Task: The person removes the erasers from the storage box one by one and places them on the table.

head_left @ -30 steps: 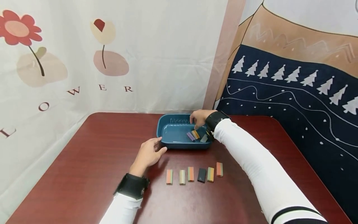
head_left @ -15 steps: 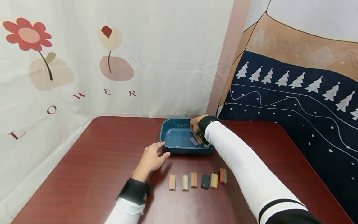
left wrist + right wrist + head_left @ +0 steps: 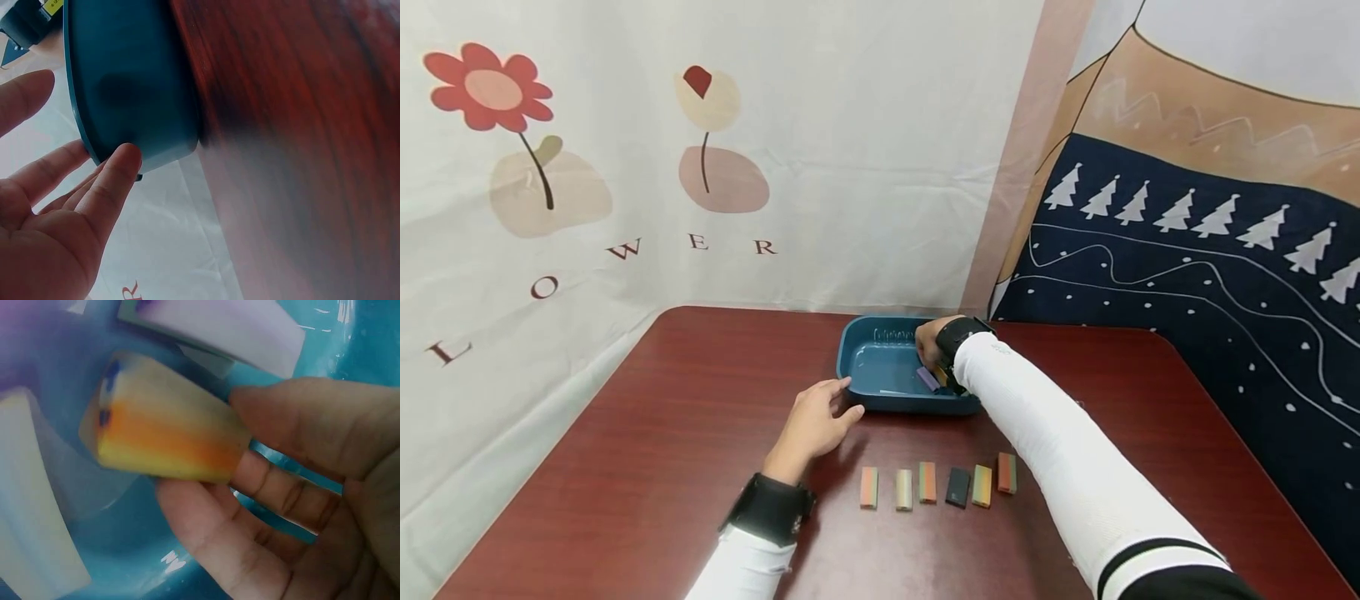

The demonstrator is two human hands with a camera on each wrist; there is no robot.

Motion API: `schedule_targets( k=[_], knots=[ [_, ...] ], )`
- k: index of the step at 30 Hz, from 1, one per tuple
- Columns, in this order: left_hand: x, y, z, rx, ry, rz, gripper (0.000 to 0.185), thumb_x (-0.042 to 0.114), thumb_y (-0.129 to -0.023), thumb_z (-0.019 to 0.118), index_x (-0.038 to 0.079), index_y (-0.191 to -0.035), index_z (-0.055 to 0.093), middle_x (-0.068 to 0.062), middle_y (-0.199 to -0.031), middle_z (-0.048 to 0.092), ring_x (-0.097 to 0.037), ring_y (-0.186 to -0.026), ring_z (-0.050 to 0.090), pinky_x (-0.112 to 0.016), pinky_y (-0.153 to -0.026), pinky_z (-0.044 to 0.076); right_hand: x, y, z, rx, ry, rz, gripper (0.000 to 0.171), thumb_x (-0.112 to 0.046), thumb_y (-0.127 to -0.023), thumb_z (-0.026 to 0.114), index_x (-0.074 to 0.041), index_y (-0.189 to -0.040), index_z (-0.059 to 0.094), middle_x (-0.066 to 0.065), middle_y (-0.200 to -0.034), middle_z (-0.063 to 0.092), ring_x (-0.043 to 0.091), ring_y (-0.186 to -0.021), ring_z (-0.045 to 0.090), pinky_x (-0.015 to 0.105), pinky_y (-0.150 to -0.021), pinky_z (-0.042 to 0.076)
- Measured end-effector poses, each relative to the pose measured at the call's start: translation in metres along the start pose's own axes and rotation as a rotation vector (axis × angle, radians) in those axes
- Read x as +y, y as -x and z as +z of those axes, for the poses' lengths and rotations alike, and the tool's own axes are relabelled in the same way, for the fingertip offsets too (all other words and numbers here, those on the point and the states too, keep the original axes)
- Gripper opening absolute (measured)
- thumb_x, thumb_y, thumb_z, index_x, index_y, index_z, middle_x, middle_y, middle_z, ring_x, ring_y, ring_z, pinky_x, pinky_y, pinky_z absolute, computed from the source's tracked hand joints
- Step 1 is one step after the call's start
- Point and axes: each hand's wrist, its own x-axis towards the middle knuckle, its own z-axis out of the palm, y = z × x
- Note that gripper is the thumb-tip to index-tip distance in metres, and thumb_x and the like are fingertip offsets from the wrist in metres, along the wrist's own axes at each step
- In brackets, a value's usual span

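A blue tray (image 3: pixel 880 367) stands toward the back of the table. My right hand (image 3: pixel 929 342) reaches down inside its right part. In the right wrist view, thumb and fingers pinch a small block (image 3: pixel 165 428) striped cream, orange and yellow. A purple block (image 3: pixel 928 379) lies just left of that hand, and a pale block (image 3: pixel 40 500) shows at the left of the right wrist view. My left hand (image 3: pixel 815 421) is at the tray's front left corner. Its extended fingertips (image 3: pixel 122 164) touch the tray's outside and rim.
In front of the tray, several small blocks lie in a loose row, among them a pink-and-green one (image 3: pixel 868 488), a black one (image 3: pixel 957 487) and a red-and-green one (image 3: pixel 1007 473). A white curtain (image 3: pixel 850 167) and a dark blue cloth (image 3: pixel 1150 292) hang behind the table (image 3: pixel 700 383).
My right hand has lowered into the tray and taken hold of the striped orange block. My left hand stays at the tray's corner. The head view has shifted slightly.
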Motion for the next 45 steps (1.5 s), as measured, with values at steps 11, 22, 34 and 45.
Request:
schedule_targets(
  k=[11,22,34,45],
  knots=[
    [0.003,0.000,-0.002,0.006,-0.009,0.015,0.053,0.024,-0.090,0.069,0.002,-0.137,0.055,-0.019,-0.135,0.053,-0.033,-0.121,0.054,-0.047,-0.102,0.042,0.003,0.000,0.002,0.067,0.074,-0.037,0.025,-0.005,-0.088,0.061,-0.016,-0.067,0.071,-0.002,-0.064,0.062,0.013,-0.055,0.043,0.028,-0.051,0.036],
    [0.002,0.002,0.000,-0.008,-0.004,-0.004,0.054,0.024,-0.090,0.069,0.002,-0.137,0.055,-0.019,-0.136,0.053,-0.032,-0.119,0.056,-0.047,-0.101,0.042,0.007,0.007,0.002,0.174,-0.026,-0.060,0.034,-0.001,-0.086,0.057,-0.017,-0.056,0.056,-0.002,-0.054,0.052,0.014,-0.050,0.043,0.028,-0.048,0.034],
    [0.000,0.000,0.002,-0.009,-0.005,0.001,0.054,0.025,-0.090,0.069,0.002,-0.138,0.054,-0.018,-0.136,0.053,-0.034,-0.126,0.048,-0.048,-0.104,0.040,0.008,0.030,-0.009,0.324,-0.037,-0.128,0.018,-0.005,-0.087,0.061,-0.013,-0.071,0.065,0.000,-0.070,0.061,0.015,-0.063,0.057,0.028,-0.057,0.045],
    [-0.001,-0.002,-0.002,-0.032,0.001,-0.009,0.056,0.026,-0.092,0.067,0.003,-0.140,0.051,-0.019,-0.139,0.050,-0.033,-0.122,0.053,-0.048,-0.102,0.042,0.012,0.064,-0.007,0.398,-0.117,-0.243,0.014,-0.011,-0.092,0.066,-0.013,-0.078,0.069,0.000,-0.078,0.064,0.017,-0.070,0.058,0.030,-0.063,0.048]
  ],
)
